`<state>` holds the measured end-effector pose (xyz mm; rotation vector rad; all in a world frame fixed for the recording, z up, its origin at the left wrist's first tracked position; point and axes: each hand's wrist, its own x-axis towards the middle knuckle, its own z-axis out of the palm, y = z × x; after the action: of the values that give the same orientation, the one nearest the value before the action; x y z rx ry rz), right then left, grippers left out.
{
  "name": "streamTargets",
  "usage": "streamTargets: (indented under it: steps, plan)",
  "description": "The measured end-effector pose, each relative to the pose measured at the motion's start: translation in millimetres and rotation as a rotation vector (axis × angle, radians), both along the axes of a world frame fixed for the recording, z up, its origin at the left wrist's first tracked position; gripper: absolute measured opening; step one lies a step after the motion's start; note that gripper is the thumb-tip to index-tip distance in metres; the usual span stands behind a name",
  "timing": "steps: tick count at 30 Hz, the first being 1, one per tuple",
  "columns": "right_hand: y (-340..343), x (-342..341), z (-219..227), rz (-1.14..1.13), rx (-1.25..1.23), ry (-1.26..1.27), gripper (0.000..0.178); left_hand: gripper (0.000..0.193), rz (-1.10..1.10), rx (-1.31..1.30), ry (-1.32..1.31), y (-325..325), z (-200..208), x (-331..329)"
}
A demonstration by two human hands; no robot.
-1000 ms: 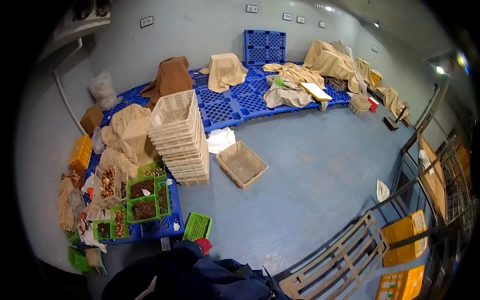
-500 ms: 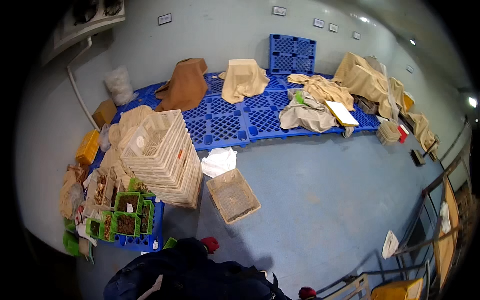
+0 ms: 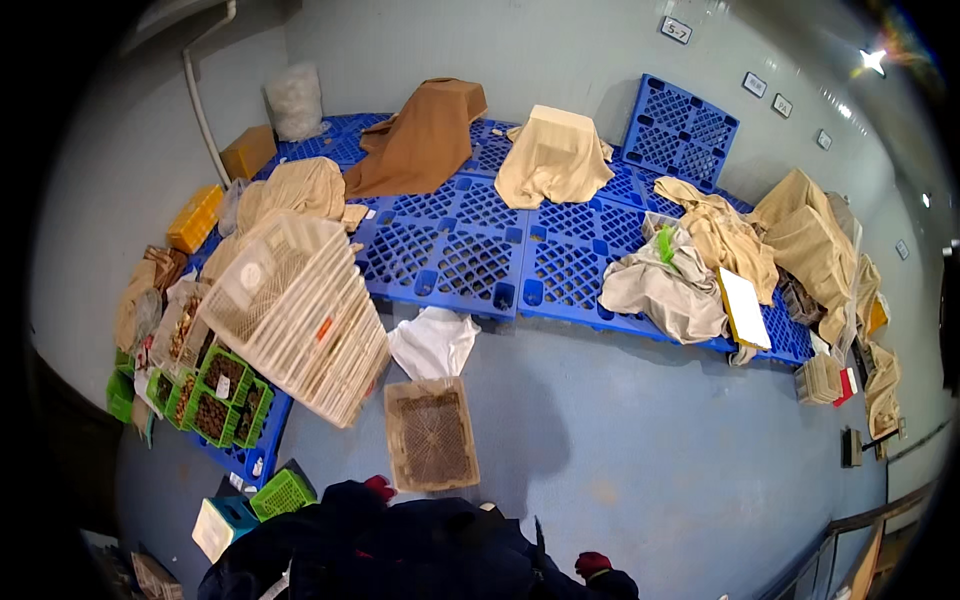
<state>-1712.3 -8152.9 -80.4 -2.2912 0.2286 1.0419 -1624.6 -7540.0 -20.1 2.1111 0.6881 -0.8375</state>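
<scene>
My left hand (image 3: 380,488), in a red glove, shows at the edge of my dark sleeve. It is beside the lower left corner of a shallow beige plastic crate (image 3: 432,436) on the floor; I cannot tell whether they touch. Dark residue covers the crate's mesh bottom. Off to the right, my right hand (image 3: 592,565), also red-gloved, hangs low and apart from the crate. Both hands are small and partly hidden by the sleeves, so their fingers cannot be made out. A tall, leaning stack of beige crates (image 3: 318,325) stands beyond the left hand.
Green baskets of produce (image 3: 213,415) sit at the left. A green basket (image 3: 284,494) and a blue-and-white stool (image 3: 222,526) stand near my left side. White cloth (image 3: 434,343) lies behind the floor crate. Blue pallets (image 3: 440,255) bearing cloth-covered piles (image 3: 555,160) line the wall.
My view has turned and come closer to the floor crate, which now lies just ahead of my left hand. The stool has come into view, with more of the green basket showing.
</scene>
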Motion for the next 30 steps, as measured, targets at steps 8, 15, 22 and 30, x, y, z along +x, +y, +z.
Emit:
streamTargets:
  steps: [8, 15, 22, 30]
  plan:
    - [-27, 185, -23, -0.02, -0.035, 0.154, 0.027, 0.039, 0.028, -0.432, -0.456, -153, 70, 318]
    - [-137, 349, -131, 0.519, -0.193, 0.069, 0.036, 0.038, -0.079, -0.455, -0.399, -208, 83, 502]
    - [0, 741, 54, -0.006, 0.128, -0.085, 0.023, 0.037, 0.484, -0.199, -0.401, -92, 42, 504]
    - [195, 1050, 84, 0.405, 0.243, -0.585, 0.027, 0.039, 0.685, -0.055, -0.173, -15, -30, 598]
